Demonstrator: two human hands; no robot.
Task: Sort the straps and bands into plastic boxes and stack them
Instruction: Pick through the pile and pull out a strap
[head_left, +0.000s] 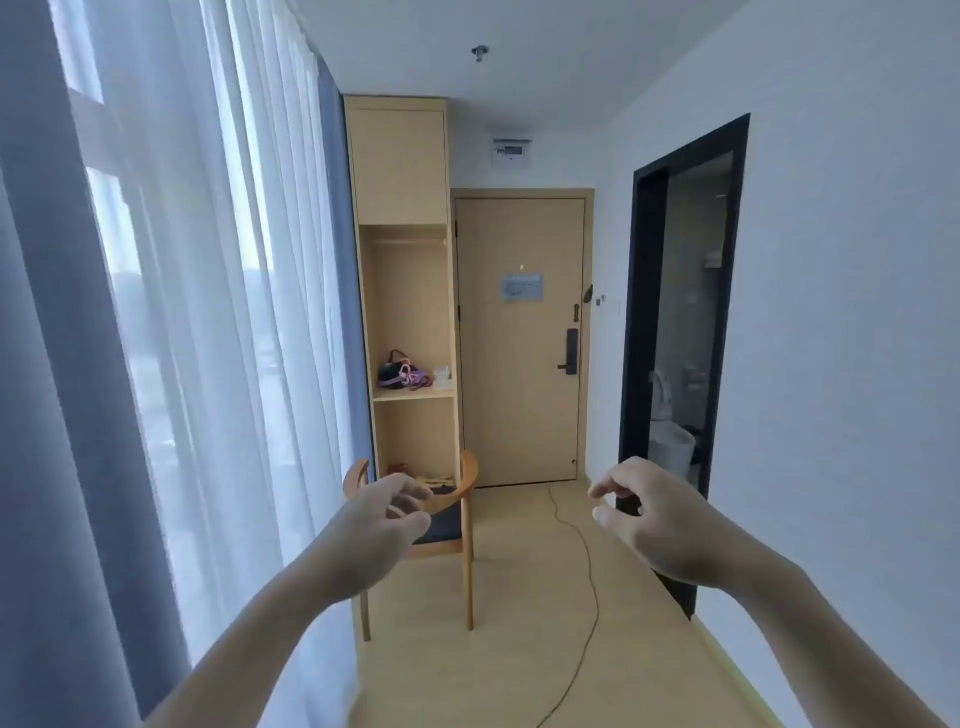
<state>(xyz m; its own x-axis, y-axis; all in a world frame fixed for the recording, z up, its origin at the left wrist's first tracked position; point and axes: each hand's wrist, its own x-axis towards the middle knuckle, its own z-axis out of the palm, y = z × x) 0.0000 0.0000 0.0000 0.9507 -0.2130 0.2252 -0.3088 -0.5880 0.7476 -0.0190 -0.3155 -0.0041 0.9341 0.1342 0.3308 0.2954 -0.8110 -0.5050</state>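
**Straps and bands: location and handling**
The tangled pile of pink, purple and dark straps and bands lies on the middle shelf of the tall light-wood open cabinet, far centre-left. It is judged light, soft and limp, and likely to snag, so take one strand at its middle. Count: one pile, its strands too small to count, and one pale translucent item just right of it, probably a plastic box. One wooden armchair with a dark seat stands nearer. The left hand and right hand, two in all, are loosely curled and grasp nothing.
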